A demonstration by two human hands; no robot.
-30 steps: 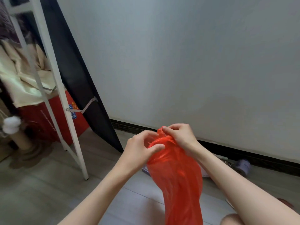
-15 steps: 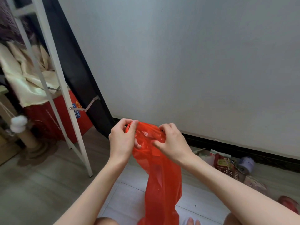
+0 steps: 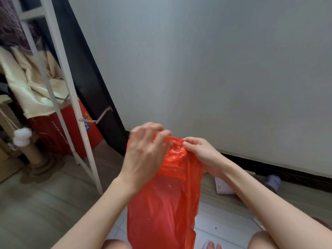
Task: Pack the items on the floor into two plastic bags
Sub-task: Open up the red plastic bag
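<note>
A red plastic bag [image 3: 165,203] hangs in front of me, held up by its top edge. My right hand [image 3: 199,153] pinches the bag's rim between thumb and fingers. My left hand [image 3: 145,151] is blurred at the rim's left side, its fingertips at the plastic; whether it grips the plastic is unclear. On the floor behind my right forearm lie a white spiral notebook [image 3: 223,187] and a purplish roll [image 3: 273,181] near the wall. Other floor items are hidden behind the bag and my arms.
A white metal frame [image 3: 71,97] and a black panel [image 3: 86,72] lean at the left. Behind them are a red box [image 3: 59,130], cream cloth [image 3: 34,81] and a cat scratching post [image 3: 28,150]. A grey wall [image 3: 224,69] with dark skirting stands ahead. My knees and toes show at the bottom.
The bag's rim and both hands have shifted rightward in the view. My left hand has moved over the rim, fingers spreading and blurred. The snack packet seen earlier by my right arm is now hidden.
</note>
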